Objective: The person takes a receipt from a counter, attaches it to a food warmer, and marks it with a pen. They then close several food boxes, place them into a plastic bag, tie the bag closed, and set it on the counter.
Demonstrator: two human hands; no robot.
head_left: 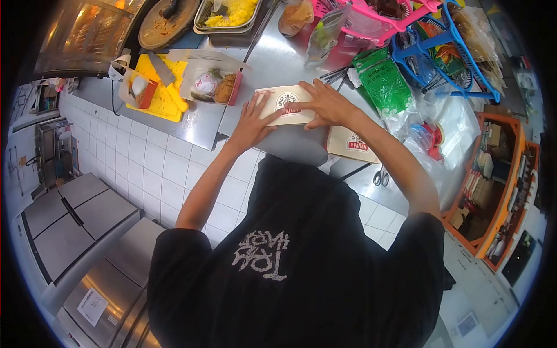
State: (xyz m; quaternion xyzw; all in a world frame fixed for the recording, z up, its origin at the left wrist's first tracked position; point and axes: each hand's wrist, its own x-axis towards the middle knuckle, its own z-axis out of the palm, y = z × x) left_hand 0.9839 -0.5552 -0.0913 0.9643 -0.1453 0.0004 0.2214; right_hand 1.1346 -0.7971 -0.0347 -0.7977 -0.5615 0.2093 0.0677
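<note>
- Black shirt (307, 249) is seen nearest.
- Near the bench's (268, 64) front edge, a closed box (271, 97) is touched by left hand (253, 120) and right hand (326, 105), each grip wide.
- Leftward, food (225, 89) is held by an open box (187, 72).

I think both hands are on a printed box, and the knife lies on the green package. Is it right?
Not the knife: the head view shows it on the yellow cutting board. The left hand and right hand are indeed on a printed box.
</note>
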